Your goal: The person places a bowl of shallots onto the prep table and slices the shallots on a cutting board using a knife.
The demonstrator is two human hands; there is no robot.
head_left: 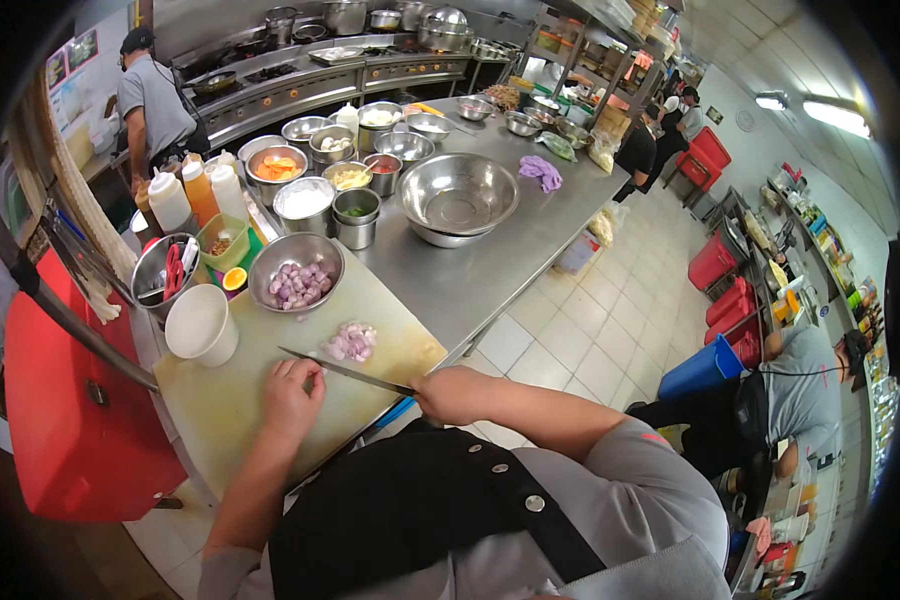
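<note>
My right hand grips a kitchen knife by its handle, the blade lying low across the cutting board with its tip to the left. Close to the front part of the blade, my left hand rests on the board with curled fingers; what they hold, if anything, is hidden. Just beyond the blade sits a small pile of cut shallots. A steel bowl behind it contains several peeled purple shallots. A white tub stands left of that bowl.
Squeeze bottles, steel containers of ingredients and a large steel bowl crowd the far counter. A purple cloth lies farther right. A red bin stands at left. Co-workers are around the kitchen, one at right.
</note>
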